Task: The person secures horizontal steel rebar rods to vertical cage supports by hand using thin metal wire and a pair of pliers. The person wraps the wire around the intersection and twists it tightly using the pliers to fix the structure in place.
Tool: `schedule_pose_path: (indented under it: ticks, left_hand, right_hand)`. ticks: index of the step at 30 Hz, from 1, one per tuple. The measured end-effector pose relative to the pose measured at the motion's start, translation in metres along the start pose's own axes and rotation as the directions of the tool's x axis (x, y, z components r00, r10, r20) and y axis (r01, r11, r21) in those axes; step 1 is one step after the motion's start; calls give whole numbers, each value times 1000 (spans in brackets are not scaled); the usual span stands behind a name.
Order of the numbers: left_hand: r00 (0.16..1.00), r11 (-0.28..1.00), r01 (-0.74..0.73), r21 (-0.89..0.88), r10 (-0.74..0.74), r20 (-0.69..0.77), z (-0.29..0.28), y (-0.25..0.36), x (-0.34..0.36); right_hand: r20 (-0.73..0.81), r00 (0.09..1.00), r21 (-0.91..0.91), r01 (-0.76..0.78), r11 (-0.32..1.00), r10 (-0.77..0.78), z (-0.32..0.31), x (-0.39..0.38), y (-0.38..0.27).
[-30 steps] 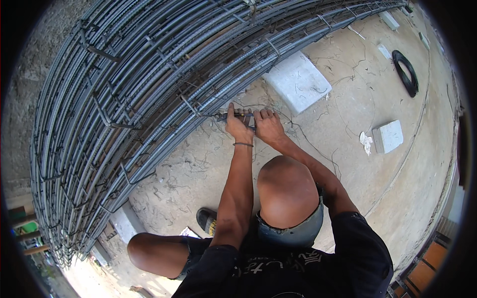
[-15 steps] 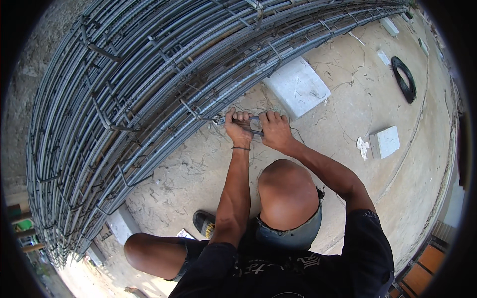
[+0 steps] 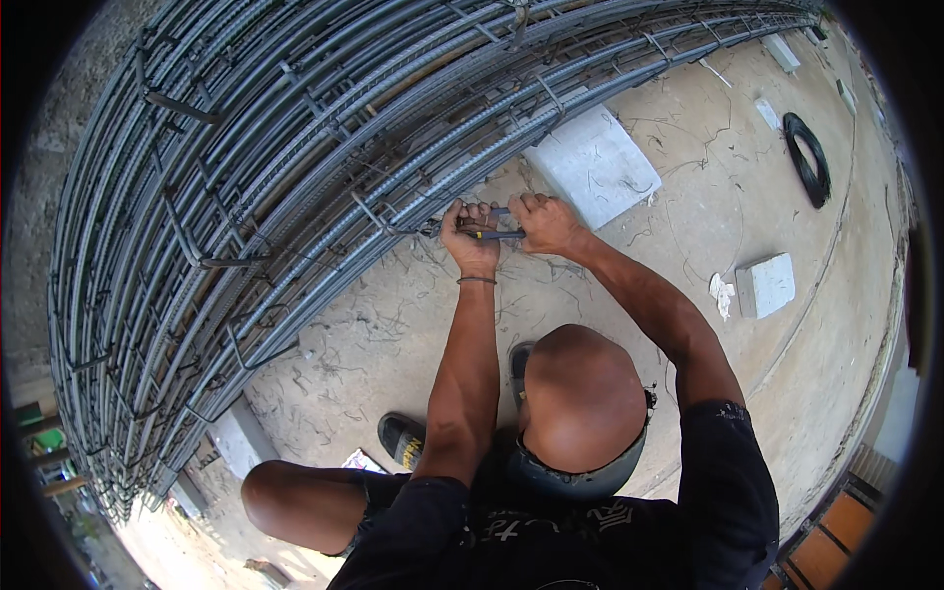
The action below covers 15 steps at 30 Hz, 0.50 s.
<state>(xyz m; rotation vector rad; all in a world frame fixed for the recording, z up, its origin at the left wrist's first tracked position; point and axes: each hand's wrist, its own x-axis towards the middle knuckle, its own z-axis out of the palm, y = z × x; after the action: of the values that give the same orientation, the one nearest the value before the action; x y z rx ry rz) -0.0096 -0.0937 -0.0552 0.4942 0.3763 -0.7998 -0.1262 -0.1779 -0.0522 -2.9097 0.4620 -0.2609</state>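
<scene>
My left hand (image 3: pixel 473 239) is closed around the front part of a pair of pliers (image 3: pixel 506 235) with dark handles and a bit of yellow. Further back, my right hand (image 3: pixel 547 224) grips the handles, which stand somewhat apart. The jaw end points left at the nearest bars of a rebar cage (image 3: pixel 324 221), beside a bent stirrup end (image 3: pixel 376 214). What the jaws hold is too small to make out. Thin wire runs near the fingers.
A white block (image 3: pixel 595 167) lies under the cage's edge, just beyond my right hand. Farther right are a smaller white block (image 3: pixel 765 285), a crumpled white scrap (image 3: pixel 722 295) and a black wire coil (image 3: pixel 807 160). Wire clippings litter the concrete floor (image 3: pixel 344 393).
My right hand has shifted slightly up and left, and the lower handle shows more clearly between my hands. My right knee has moved a little right and down.
</scene>
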Motion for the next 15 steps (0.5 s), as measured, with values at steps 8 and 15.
schedule_pose_path:
  ticks: [8,15]
  left_hand:
    - [977,968,191,165,-204,66,-23,17,-14]
    - [834,922,330,200,-384,397,-48,44,-2]
  right_hand:
    - [481,877,575,-322,752,8,-24,-19,-19]
    - [829,558,544,-796,265,-27,-15,-14,-48]
